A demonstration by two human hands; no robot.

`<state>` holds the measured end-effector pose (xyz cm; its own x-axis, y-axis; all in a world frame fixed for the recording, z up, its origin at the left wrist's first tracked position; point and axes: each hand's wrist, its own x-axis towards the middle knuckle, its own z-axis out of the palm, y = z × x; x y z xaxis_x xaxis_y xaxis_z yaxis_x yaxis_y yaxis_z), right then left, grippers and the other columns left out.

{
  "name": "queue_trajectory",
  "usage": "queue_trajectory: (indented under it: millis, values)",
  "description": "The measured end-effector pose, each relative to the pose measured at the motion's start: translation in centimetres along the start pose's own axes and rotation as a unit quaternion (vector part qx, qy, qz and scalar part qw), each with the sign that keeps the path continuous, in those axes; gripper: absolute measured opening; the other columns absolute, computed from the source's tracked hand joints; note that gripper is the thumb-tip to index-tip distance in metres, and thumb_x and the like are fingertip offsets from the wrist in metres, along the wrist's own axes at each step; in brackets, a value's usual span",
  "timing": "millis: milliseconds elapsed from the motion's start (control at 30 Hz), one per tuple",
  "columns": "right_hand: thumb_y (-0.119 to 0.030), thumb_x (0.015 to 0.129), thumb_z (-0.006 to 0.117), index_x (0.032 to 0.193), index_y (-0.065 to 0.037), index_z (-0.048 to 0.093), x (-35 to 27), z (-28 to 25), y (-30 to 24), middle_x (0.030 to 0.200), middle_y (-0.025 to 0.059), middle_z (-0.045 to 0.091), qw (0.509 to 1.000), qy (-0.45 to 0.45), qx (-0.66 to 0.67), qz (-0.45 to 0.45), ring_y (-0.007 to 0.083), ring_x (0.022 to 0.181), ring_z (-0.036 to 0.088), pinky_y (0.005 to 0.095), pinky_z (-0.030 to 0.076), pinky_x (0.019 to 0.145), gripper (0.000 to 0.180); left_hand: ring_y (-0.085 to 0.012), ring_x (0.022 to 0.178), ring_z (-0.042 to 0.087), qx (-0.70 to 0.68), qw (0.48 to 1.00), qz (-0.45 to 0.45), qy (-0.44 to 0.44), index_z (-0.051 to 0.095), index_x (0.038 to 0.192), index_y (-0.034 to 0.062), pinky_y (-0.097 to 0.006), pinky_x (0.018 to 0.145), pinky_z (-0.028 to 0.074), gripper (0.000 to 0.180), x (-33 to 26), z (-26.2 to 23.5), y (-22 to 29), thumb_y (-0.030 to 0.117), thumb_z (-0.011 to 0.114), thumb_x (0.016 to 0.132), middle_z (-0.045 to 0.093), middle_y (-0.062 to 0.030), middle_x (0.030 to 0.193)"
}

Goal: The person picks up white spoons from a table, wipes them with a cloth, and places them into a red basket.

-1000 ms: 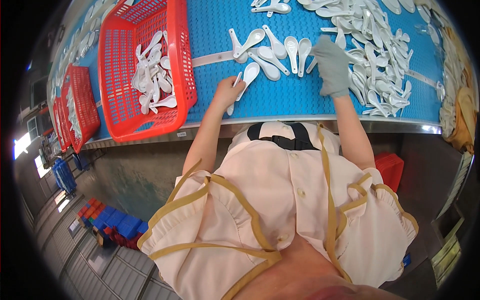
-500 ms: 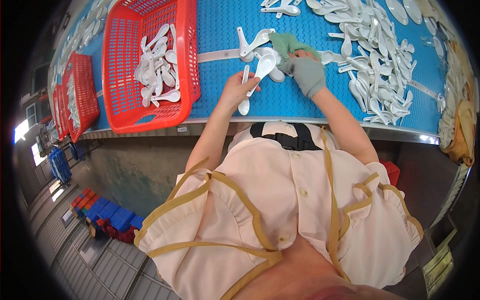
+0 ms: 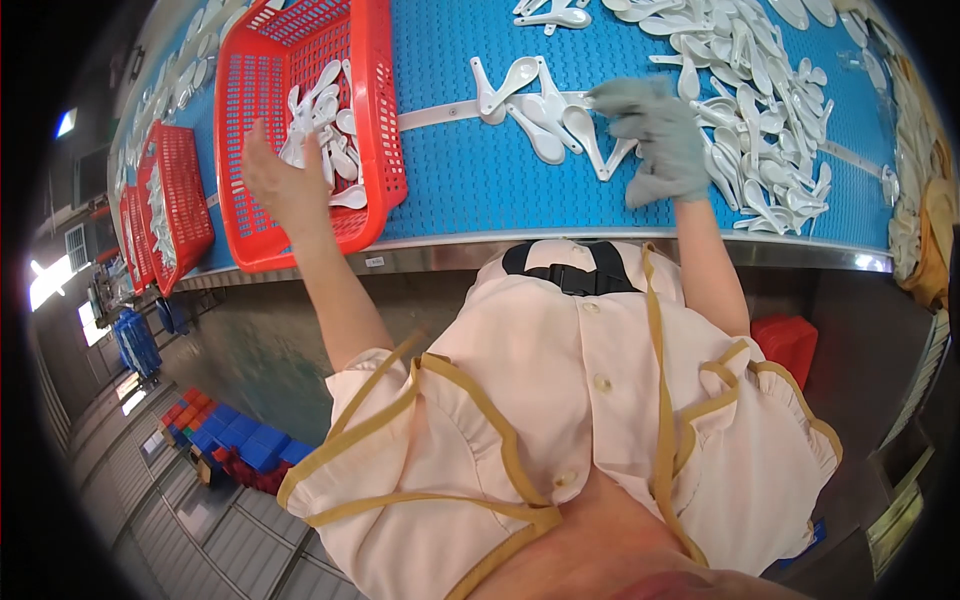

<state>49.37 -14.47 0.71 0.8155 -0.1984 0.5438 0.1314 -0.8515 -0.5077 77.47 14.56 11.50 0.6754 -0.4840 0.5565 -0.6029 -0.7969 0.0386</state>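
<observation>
Over the near part of a red plastic basket (image 3: 385, 130) is my bare left hand (image 3: 285, 185), fingers and thumb apart with nothing held. White spoons (image 3: 325, 115) lie in a heap inside the basket, partly hidden by that hand. My right hand (image 3: 665, 145), in a grey glove, is above the blue belt with its fingers apart, palm toward the left. Just left of it a white spoon (image 3: 580, 125) and several others lie loosely grouped on the belt. The green cloth cannot be made out now.
A large pile of white spoons (image 3: 760, 120) covers the right of the blue belt (image 3: 450, 190). More spoons (image 3: 555, 17) lie at the far middle. Another red basket (image 3: 180, 190) stands at left. A metal edge (image 3: 480, 239) runs along the belt's near side.
My left hand has moved left to the basket and no longer holds the two spoons. My right hand has shifted right and opened, and more spoons show on the belt beside it.
</observation>
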Motion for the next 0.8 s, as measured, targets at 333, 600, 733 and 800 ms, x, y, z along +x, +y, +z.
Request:
queue_trajectory:
  millis: [333,600,733,800]
  values:
    - [-0.008,0.08,0.047,0.11,-0.005,0.052,-7.9,-0.9,3.5,0.083,0.0082,0.057,0.955,0.068,-0.228,0.178,0.0186,0.075,0.053,0.0283,0.043,0.072,0.031,-0.0282,0.126,0.033,-0.161,0.899,0.367,-0.18,0.051,0.118,0.0187,-0.044,0.102,0.028,0.056,-10.4,13.4,14.9,0.004,0.064,0.065,0.043,-0.0078,0.129]
    - [-0.036,0.081,0.05,0.1,-0.015,0.065,-5.9,4.5,1.0,0.101,0.0139,0.062,0.912,-0.04,-0.261,0.315,0.0267,0.092,0.06,0.0357,0.046,0.078,0.031,-0.0276,0.117,0.042,-0.219,0.864,0.373,-0.256,0.057,0.106,0.0164,-0.043,0.093,0.036,0.04,-10.3,13.8,14.5,0.007,0.061,0.067,0.051,-0.0098,0.114]
    - [-0.035,0.08,0.051,0.093,-0.015,0.067,-4.4,3.2,-0.7,0.09,0.012,0.064,0.907,-0.132,-0.161,0.366,0.0262,0.082,0.062,0.0346,0.047,0.073,0.028,-0.0257,0.107,0.05,-0.213,0.868,0.361,-0.266,0.057,0.101,0.0142,-0.039,0.085,0.041,0.037,-11.6,12.9,13.3,0.009,0.063,0.064,0.054,-0.0077,0.105]
    - [-0.033,0.081,0.05,0.091,-0.015,0.066,-3.3,2.7,-1.4,0.092,0.0094,0.064,0.849,-0.32,-0.047,0.418,0.026,0.083,0.061,0.0327,0.047,0.075,0.027,-0.025,0.105,0.051,-0.219,0.864,0.332,-0.309,0.057,0.099,0.0128,-0.038,0.084,0.043,0.036,-12.6,12.6,12.4,0.01,0.063,0.064,0.055,-0.0069,0.105]
